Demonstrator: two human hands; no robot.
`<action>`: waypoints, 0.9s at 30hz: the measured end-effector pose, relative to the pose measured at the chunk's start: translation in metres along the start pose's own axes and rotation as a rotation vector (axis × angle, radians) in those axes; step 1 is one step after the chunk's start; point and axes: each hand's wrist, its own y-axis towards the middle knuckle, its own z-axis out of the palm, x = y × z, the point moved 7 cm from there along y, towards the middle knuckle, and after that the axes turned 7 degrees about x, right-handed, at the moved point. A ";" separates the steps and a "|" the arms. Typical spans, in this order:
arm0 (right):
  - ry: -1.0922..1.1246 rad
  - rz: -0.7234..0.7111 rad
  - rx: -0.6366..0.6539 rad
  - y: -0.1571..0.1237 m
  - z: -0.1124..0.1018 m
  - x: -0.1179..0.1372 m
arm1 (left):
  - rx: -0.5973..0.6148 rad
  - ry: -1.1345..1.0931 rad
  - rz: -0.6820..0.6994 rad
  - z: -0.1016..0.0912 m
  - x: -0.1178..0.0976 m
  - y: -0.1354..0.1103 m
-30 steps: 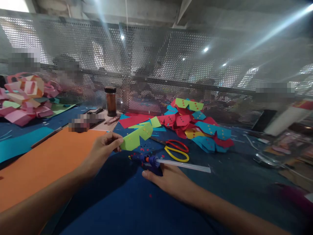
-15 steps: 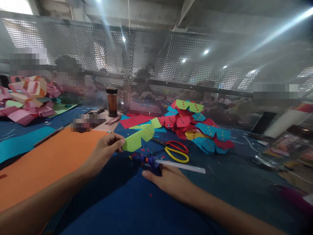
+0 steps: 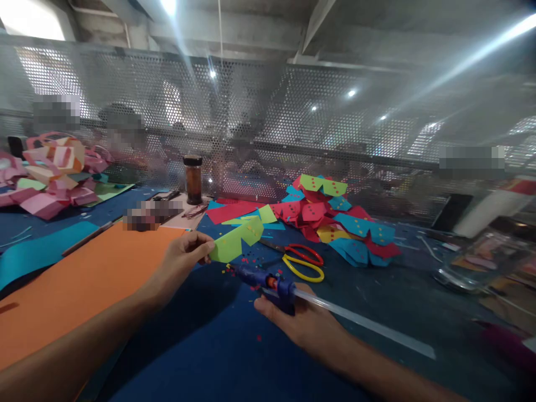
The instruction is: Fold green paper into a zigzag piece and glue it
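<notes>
Between the thumb and fingers of my left hand (image 3: 188, 254) is a folded light-green paper piece (image 3: 228, 245) with a V-shaped notch and small yellow dots. My right hand (image 3: 301, 321) is wrapped round a blue hot glue gun (image 3: 262, 279), its nozzle pointing left toward the green paper, not touching it. A long clear glue stick (image 3: 364, 319) sticks out of the gun's rear. Beyond the gun lie scissors (image 3: 304, 262) with one red and one yellow handle. Tiny coloured paper dots (image 3: 247, 261) are scattered below the green paper.
A pile of dotted, notched paper pieces (image 3: 330, 212) stands at the back. Orange sheets (image 3: 104, 279) cover the left side, near a dark-lidded jar (image 3: 193, 181). Pink paper shapes (image 3: 54, 178) are heaped far left. A perforated metal screen (image 3: 259, 111) borders the table; a clear container (image 3: 481, 257) is at right.
My right hand has closed round the glue gun and lifted it slightly, shifting right and nearer to me. My left hand still pinches the green paper in nearly the same place.
</notes>
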 end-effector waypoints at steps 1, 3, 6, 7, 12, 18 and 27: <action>0.010 -0.006 -0.038 -0.002 -0.003 0.001 | 0.008 0.000 0.005 0.001 0.000 0.000; 0.025 -0.016 -0.106 -0.005 -0.008 0.003 | 0.024 0.005 0.010 0.002 0.001 0.000; 0.030 -0.041 -0.132 -0.006 -0.010 0.002 | 0.048 0.012 0.010 0.004 0.002 0.000; 0.032 -0.055 -0.125 -0.006 -0.010 0.002 | 0.052 0.013 0.010 0.004 0.001 0.000; 0.062 -0.104 -0.080 -0.004 -0.008 0.005 | 0.071 0.001 0.013 0.008 -0.003 -0.003; 0.011 -0.158 -0.063 -0.004 -0.011 0.016 | 0.087 -0.007 0.027 0.010 -0.002 -0.003; -0.030 -0.265 -0.108 -0.005 -0.014 0.024 | 0.095 -0.008 0.028 0.010 0.001 -0.002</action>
